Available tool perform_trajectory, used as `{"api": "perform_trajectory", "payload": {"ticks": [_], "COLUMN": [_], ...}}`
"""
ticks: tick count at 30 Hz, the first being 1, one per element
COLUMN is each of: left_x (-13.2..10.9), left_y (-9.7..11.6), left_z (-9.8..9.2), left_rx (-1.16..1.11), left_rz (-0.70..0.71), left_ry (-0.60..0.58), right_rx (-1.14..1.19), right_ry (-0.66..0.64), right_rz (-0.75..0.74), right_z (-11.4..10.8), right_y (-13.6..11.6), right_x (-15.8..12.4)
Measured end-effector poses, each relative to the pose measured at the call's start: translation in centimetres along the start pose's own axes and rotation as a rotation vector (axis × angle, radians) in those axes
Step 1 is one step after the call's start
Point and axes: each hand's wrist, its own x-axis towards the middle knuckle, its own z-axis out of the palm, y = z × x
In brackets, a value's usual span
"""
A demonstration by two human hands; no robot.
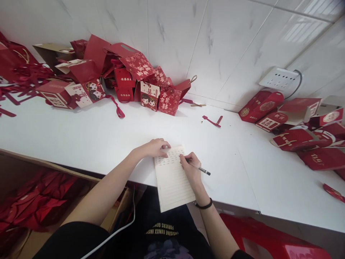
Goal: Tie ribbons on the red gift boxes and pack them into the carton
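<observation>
A lined notepad (174,183) lies at the front edge of the white table, its lower part reaching past the edge. Rows of small handwriting fill its upper lines; they are too small to read. My right hand (192,169) is closed around a pen (203,170), with the tip down near the written rows. Across the notepad's upper left corner rests my left hand (157,147), fingers loosely curved and apart, holding nothing. A dark band circles my right wrist.
Red gift boxes (169,100) crowd the wall at the back left, and more boxes (295,138) stand at the right below a white power strip (279,78). A red ribbon (212,122) lies beyond the notepad. Below left is a carton of red items (35,201); a red stool (269,237) stands lower right.
</observation>
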Motion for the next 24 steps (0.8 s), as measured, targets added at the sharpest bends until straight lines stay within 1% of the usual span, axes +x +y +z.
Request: {"api": "perform_trajectory", "payload": {"ticks": [3,9,13,17,21,24], "left_x": [-0.01,0.01,-0.01,-0.08,-0.10,-0.10], "left_y": [0.19,0.34,0.45,0.61,0.54,0.44], "left_z": [-0.14,-0.16,-0.24,-0.41,-0.41,-0.34], "left_rx": [0.013,0.014,0.054,0.089,0.109,0.118], "left_rz": [-0.007,-0.005,-0.015,-0.033,-0.014,-0.011], "left_ry": [-0.021,-0.027,-0.057,-0.098,-0.097,-0.088], "right_rx": [-0.045,-0.127,-0.130,-0.118,-0.137,-0.123], "right_ry": [-0.010,-0.039,-0.051,-0.031,-0.017,-0.017], "right_rz": [0.003,0.016,-0.004,0.014,-0.010,0.013], "right_z": [-0.18,-0.08,-0.01,-0.04,-0.08,-0.07], "right_y": [-0.13,-0.54,-0.29,-0.17,-0.37,-0.58], "right_x": [-0.24,-0.32,-0.15,-0.15,-0.24,-0.28]}}
